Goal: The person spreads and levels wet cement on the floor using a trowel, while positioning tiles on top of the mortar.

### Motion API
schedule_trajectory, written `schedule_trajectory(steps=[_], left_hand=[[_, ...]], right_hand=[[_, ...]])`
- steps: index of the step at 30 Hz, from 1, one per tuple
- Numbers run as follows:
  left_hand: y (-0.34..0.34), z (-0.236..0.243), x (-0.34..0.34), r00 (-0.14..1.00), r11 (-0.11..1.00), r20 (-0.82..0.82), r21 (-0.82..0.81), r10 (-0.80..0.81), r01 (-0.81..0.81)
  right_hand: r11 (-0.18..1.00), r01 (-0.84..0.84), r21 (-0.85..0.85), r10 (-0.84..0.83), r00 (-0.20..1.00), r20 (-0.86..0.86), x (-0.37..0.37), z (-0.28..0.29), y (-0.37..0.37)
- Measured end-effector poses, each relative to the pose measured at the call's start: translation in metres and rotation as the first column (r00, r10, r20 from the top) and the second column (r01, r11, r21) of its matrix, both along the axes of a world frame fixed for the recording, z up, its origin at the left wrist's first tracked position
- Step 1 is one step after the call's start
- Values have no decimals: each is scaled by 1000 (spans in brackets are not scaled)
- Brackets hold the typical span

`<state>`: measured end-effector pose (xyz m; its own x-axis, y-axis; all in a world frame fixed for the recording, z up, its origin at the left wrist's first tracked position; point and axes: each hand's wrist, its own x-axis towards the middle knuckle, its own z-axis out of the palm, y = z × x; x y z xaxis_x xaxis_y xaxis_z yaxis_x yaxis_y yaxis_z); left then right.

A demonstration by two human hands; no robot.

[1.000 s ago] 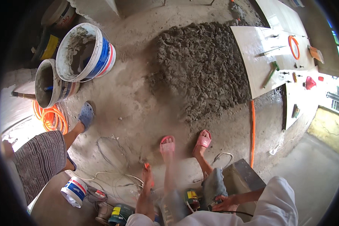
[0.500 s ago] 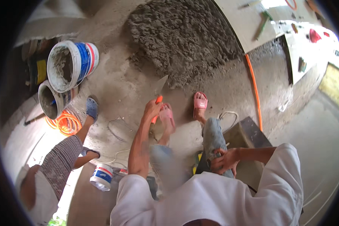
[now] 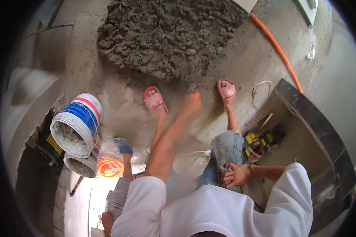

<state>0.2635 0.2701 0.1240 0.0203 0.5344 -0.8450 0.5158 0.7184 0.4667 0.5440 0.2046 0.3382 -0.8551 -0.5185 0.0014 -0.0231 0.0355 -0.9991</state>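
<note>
In my left hand [image 3: 192, 104], smeared by motion, is a trowel with an orange handle [image 3: 196, 95]. My left arm reaches forward between my feet, and the hand is at the near edge of a wet grey mortar heap [image 3: 162, 43]. The trowel's blade is hard to make out against the mortar. My right hand [image 3: 235, 175] rests on the right knee of my jeans [image 3: 228, 148], its fingers apart and curved over the cloth. Pink slippers [image 3: 156, 100] are on my feet, either side of the left hand.
Mortar-stained buckets [image 3: 77, 124] stand at left, near an orange coiled hose [image 3: 110, 168]. Another person's blue clog [image 3: 123, 145] and leg are beside them. An orange hose [image 3: 277, 47] crosses the floor at right. A dark-edged slab [image 3: 316, 122] borders a recess holding yellow-and-black items [image 3: 261, 142].
My left hand has swung right and forward with the trowel, to the mortar's near edge. The view has shifted, and the left foot stands farther left. My right hand stays on the knee.
</note>
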Motion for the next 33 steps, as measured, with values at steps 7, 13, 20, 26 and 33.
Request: schedule_trajectory(steps=[7,13,20,26,33], left_hand=[[-58,-38,-122,938,974,-346,214,2,77],[-15,21,-54,988,975,-6,-161,154,-153],[0,-28,-56,998,996,-61,-93,4,-10],[-12,-26,-228,976,1000,-217,5,-3,4],[5,-4,-331,974,985,-222,-150,45,-79]], right_hand=[[998,-21,-65,22,1000,19,-45,4,-86],[995,-71,-64,71,997,2,-61,7,-116],[999,-25,28,24,999,31,-54,7,-119],[999,23,29,-24,999,38,-49,3,-119],[987,-153,58,147,985,94,-61,-1,-116]])
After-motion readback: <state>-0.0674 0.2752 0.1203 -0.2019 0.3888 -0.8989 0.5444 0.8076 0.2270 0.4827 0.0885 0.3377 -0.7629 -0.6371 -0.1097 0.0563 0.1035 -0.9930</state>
